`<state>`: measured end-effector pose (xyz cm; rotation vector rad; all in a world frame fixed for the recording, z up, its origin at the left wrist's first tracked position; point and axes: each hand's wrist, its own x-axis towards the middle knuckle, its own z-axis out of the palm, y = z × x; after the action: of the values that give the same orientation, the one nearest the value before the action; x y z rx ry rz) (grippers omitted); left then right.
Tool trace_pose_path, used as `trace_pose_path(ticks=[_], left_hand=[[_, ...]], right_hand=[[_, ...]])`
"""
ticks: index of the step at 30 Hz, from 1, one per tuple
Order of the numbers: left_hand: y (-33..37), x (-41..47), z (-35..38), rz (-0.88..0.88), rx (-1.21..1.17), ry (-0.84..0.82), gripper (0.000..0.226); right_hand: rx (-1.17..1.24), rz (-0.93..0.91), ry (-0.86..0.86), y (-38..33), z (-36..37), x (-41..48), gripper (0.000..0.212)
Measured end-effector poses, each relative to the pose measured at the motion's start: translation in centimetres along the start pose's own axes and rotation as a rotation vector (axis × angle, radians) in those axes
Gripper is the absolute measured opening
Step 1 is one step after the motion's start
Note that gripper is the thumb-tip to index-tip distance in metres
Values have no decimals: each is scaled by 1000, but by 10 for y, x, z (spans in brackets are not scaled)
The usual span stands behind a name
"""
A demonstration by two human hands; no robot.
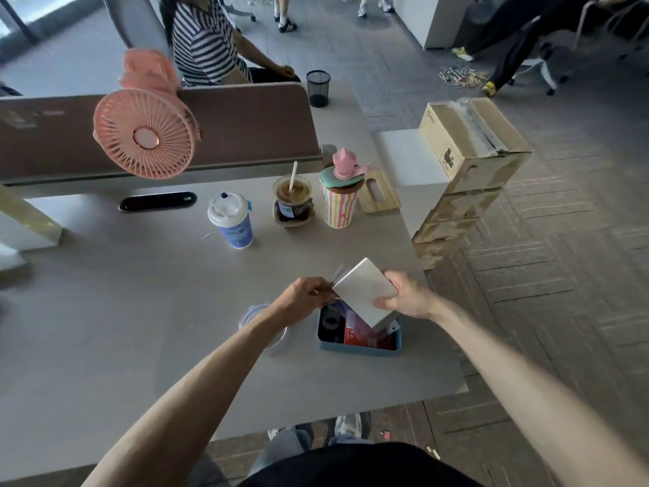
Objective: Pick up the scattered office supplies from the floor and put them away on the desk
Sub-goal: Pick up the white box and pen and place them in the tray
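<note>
The right hand (404,297) grips the right edge of a white notepad (363,293), with the thumb on its top face. The left hand (305,297) has curled fingers and pinches the left corner of the same notepad. The notepad is tilted, and its near corner goes down into a blue box (358,350) that stands on the tabletop (140,311), near the right edge. Inside the box lie a dark roll (330,321) and a red packet (365,335). A clear round container (251,314) stands just left of the box, partly hidden under the left forearm. Farther on the tabletop stand a paper cup (231,219), an iced coffee cup (291,198) and a striped cup (339,205) in a row. Small items (460,77) lie scattered on the floor far to the right.
</note>
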<state>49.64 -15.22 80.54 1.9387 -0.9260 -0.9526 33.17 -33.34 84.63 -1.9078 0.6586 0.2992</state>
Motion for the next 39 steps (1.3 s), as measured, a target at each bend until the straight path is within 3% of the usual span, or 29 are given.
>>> trace_pose_path(ticks=[8,12,19,24,27,30,36,39], left_hand=[[-5,-1,4,-59,-23,15,9],[-4,2,7,-28,62,-68,16],[10,6,9,-93,-100,-154,11],[7,7,11,-120,-132,-16,17],[1,5,14,-91,-106,-37,21],[-1,0,22,-1,29,-67,36],[-7,-1,31,186,648,58,50],[-13,-3,31,273,811,85,52]], right_hand=[[-174,66,-81,8,-8,-3,39],[-211,85,-98,6,-6,-4,32],[-232,61,-123,-2,-6,1,50],[-241,61,-96,0,3,1,44],[-351,42,-90,-2,7,-1,58],[-487,-1,-87,1,11,2,68],[-827,-85,-105,11,19,7,81],[-1000,-97,-130,10,20,10,81]])
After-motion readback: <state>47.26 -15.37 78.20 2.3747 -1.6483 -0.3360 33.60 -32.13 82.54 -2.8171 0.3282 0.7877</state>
